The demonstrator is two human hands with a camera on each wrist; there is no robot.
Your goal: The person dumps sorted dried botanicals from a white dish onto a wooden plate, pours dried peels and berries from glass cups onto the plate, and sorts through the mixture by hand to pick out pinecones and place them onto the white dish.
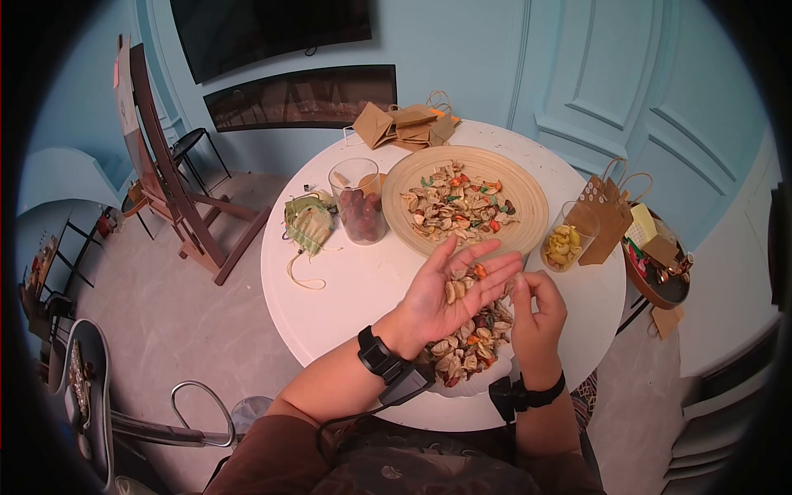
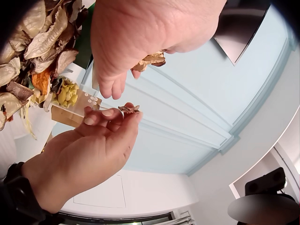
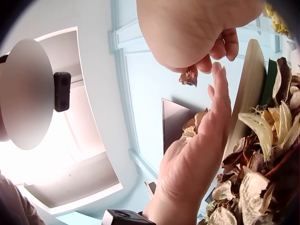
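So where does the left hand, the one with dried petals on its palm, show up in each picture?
Head: left hand, just below and right of centre.
Left wrist: left hand, large, cut off by the top edge.
Right wrist: left hand, lower half, right of centre.
Shared landmark: pale blue wall, in all three.

The head view looks forward-down across the table; 2 close wrist views face past left hand and right hand, sharing the blue wall.
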